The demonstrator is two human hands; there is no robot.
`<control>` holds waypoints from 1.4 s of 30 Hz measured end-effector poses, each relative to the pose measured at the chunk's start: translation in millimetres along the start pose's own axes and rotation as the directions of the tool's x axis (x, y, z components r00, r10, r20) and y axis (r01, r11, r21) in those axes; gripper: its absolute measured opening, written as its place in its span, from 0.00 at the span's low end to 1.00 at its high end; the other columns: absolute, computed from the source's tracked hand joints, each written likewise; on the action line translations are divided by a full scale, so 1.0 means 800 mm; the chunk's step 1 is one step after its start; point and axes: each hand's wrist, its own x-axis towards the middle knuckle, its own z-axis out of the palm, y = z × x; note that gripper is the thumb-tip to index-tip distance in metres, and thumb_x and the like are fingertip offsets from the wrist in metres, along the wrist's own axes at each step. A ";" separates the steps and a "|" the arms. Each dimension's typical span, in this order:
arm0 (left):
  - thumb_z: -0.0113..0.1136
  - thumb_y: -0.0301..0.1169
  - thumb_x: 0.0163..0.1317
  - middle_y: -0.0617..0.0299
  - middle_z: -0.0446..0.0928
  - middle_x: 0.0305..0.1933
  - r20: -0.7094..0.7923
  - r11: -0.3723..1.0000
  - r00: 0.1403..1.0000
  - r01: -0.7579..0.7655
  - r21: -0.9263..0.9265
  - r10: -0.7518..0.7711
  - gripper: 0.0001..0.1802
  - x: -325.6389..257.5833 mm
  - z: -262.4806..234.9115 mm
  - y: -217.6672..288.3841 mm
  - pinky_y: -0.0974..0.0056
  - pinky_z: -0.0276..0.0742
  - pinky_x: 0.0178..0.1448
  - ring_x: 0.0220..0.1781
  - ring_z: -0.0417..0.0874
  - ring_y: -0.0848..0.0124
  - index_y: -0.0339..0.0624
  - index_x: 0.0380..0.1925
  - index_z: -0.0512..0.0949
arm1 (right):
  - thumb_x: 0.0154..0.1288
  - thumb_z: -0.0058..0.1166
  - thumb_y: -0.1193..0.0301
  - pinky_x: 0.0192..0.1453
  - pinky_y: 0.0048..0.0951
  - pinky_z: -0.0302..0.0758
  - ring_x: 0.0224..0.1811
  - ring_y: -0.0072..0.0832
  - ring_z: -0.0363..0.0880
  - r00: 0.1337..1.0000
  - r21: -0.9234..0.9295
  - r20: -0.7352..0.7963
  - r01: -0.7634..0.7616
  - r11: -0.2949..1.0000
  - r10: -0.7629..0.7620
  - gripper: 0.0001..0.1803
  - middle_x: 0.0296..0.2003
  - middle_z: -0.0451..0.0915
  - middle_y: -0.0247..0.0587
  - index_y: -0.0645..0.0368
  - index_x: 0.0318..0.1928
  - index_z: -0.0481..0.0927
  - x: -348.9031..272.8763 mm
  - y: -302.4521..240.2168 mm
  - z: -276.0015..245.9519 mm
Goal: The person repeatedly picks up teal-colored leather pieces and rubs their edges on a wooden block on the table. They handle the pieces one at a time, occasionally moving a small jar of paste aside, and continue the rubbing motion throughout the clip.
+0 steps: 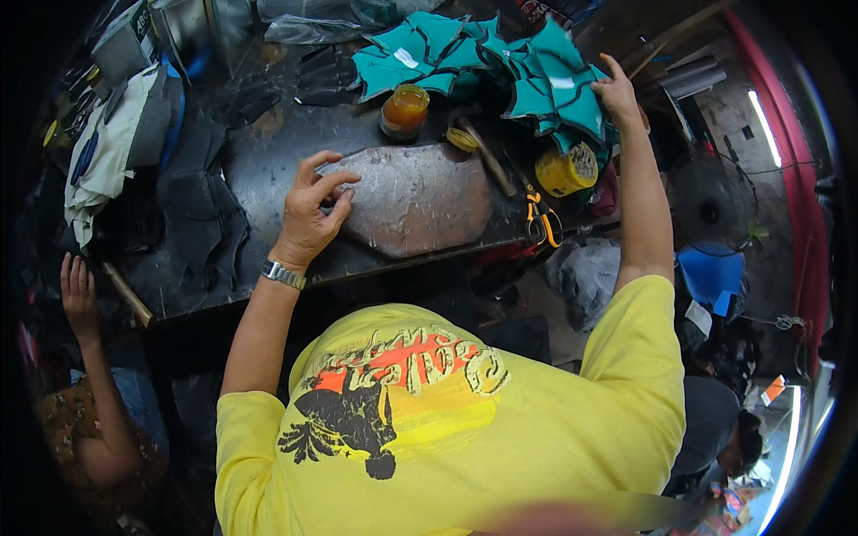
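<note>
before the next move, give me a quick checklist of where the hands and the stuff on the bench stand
1. Left hand on the grey slab: ok, fingertips rest at its left edge, nothing gripped.
2. Right hand at the teal cut pieces: ok, it touches the pile; whether it has pinched a piece, cannot tell.
3. Slab bare for work: ok, nothing lies on it.
4. Orange jar upright: ok, apart from the slab.
5. Orange-handled scissors safe: not ok, they lie at the bench edge.
6. Another person's hand away from the slab: ok, far left, below the bench.
</note>
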 end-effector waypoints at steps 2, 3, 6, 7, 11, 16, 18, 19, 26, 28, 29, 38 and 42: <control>0.64 0.19 0.59 0.61 0.75 0.59 0.017 0.999 1.000 0.025 0.034 -0.025 0.12 0.001 0.000 0.001 0.72 0.78 0.41 0.37 0.80 0.78 0.42 0.43 0.86 | 0.57 0.64 0.80 0.46 0.30 0.79 0.38 0.27 0.80 0.990 -0.175 0.135 -0.020 0.984 0.044 0.41 0.38 0.84 0.41 0.46 0.72 0.70 0.012 0.010 -0.003; 0.64 0.19 0.59 0.61 0.75 0.58 0.016 0.999 0.999 0.029 0.043 -0.030 0.12 0.002 -0.001 0.002 0.72 0.78 0.41 0.37 0.80 0.78 0.42 0.43 0.86 | 0.58 0.64 0.79 0.47 0.30 0.79 0.39 0.29 0.81 0.976 -0.261 0.185 -0.064 0.963 0.115 0.40 0.39 0.84 0.43 0.44 0.72 0.70 0.013 0.007 -0.007; 0.64 0.19 0.60 0.62 0.77 0.56 0.009 0.998 0.999 0.037 0.053 -0.037 0.11 0.003 0.000 0.003 0.72 0.78 0.41 0.38 0.81 0.77 0.42 0.42 0.87 | 0.63 0.64 0.72 0.42 0.30 0.79 0.34 0.30 0.80 0.952 -0.637 -0.059 0.196 0.745 -0.301 0.33 0.37 0.84 0.45 0.42 0.69 0.73 -0.011 -0.023 -0.009; 0.64 0.18 0.60 0.62 0.77 0.56 0.006 0.998 0.999 0.037 0.046 -0.037 0.11 0.003 0.000 0.003 0.72 0.78 0.41 0.38 0.81 0.76 0.42 0.42 0.87 | 0.64 0.63 0.70 0.41 0.31 0.78 0.33 0.30 0.80 0.914 -0.589 -0.113 0.255 0.767 -0.391 0.32 0.36 0.84 0.45 0.42 0.69 0.74 -0.022 -0.042 -0.009; 0.64 0.18 0.60 0.62 0.78 0.54 0.019 0.998 0.999 0.040 0.047 -0.041 0.11 0.002 0.001 0.002 0.71 0.79 0.41 0.38 0.82 0.75 0.42 0.42 0.87 | 0.67 0.62 0.65 0.41 0.33 0.78 0.33 0.29 0.79 0.846 0.000 -0.137 0.520 0.854 -0.515 0.29 0.37 0.84 0.44 0.41 0.68 0.74 -0.104 -0.117 0.030; 0.63 0.18 0.61 0.61 0.81 0.47 0.021 0.999 0.999 0.027 0.020 -0.028 0.11 0.000 0.000 0.000 0.70 0.80 0.42 0.39 0.83 0.73 0.41 0.42 0.86 | 0.61 0.60 0.76 0.52 0.35 0.79 0.47 0.39 0.81 0.807 0.157 0.086 0.568 0.808 -0.584 0.25 0.53 0.78 0.43 0.46 0.60 0.82 -0.207 -0.160 0.149; 0.63 0.18 0.61 0.61 0.82 0.46 0.012 1.000 1.000 0.019 0.009 -0.019 0.11 0.001 -0.001 0.000 0.70 0.80 0.43 0.39 0.84 0.72 0.41 0.42 0.86 | 0.60 0.58 0.77 0.56 0.37 0.79 0.56 0.43 0.78 0.783 -0.006 0.091 0.618 0.786 -0.615 0.26 0.58 0.76 0.45 0.43 0.59 0.83 -0.208 -0.164 0.176; 0.63 0.18 0.61 0.61 0.82 0.45 0.015 1.000 0.999 0.029 0.003 -0.029 0.11 0.002 -0.001 -0.001 0.70 0.80 0.43 0.40 0.84 0.72 0.41 0.42 0.86 | 0.58 0.57 0.78 0.61 0.43 0.76 0.64 0.46 0.73 0.800 -0.012 0.129 0.592 0.806 -0.586 0.27 0.63 0.74 0.47 0.41 0.59 0.83 -0.206 -0.165 0.188; 0.63 0.17 0.60 0.60 0.82 0.43 0.037 0.999 0.999 0.036 -0.012 -0.036 0.11 0.004 -0.003 -0.002 0.69 0.80 0.44 0.39 0.84 0.70 0.39 0.42 0.86 | 0.55 0.57 0.78 0.71 0.48 0.68 0.70 0.50 0.68 0.680 -0.335 0.242 0.728 0.598 -0.692 0.30 0.68 0.71 0.49 0.39 0.60 0.83 -0.181 -0.167 0.225; 0.63 0.17 0.59 0.59 0.82 0.42 0.048 1.000 0.998 0.029 -0.008 -0.029 0.11 0.004 -0.003 -0.002 0.68 0.80 0.44 0.39 0.84 0.69 0.39 0.41 0.85 | 0.55 0.56 0.79 0.69 0.47 0.70 0.69 0.51 0.69 0.665 -0.282 0.228 0.744 0.606 -0.711 0.32 0.67 0.71 0.50 0.39 0.61 0.82 -0.175 -0.173 0.223; 0.63 0.17 0.59 0.59 0.82 0.41 0.051 1.000 0.998 0.028 -0.009 -0.028 0.11 0.004 -0.003 -0.002 0.68 0.80 0.44 0.38 0.84 0.69 0.39 0.41 0.85 | 0.55 0.56 0.79 0.69 0.47 0.71 0.68 0.52 0.70 0.702 -0.273 0.263 0.712 0.647 -0.662 0.33 0.67 0.72 0.51 0.39 0.61 0.82 -0.174 -0.176 0.221; 0.62 0.17 0.59 0.57 0.82 0.39 0.054 1.000 0.998 0.011 0.027 -0.012 0.09 0.006 -0.004 0.003 0.66 0.79 0.43 0.37 0.84 0.64 0.38 0.39 0.84 | 0.53 0.54 0.81 0.69 0.48 0.70 0.65 0.55 0.71 0.769 -0.173 0.124 0.639 0.750 -0.627 0.37 0.65 0.70 0.59 0.58 0.68 0.72 -0.223 -0.174 0.217; 0.62 0.18 0.60 0.57 0.82 0.40 0.032 0.999 0.999 -0.021 0.039 0.020 0.09 0.005 -0.004 0.003 0.65 0.79 0.43 0.37 0.84 0.64 0.39 0.39 0.84 | 0.53 0.55 0.80 0.66 0.47 0.70 0.64 0.53 0.72 0.746 -0.248 0.148 0.664 0.706 -0.649 0.40 0.66 0.69 0.58 0.60 0.71 0.67 -0.247 -0.165 0.221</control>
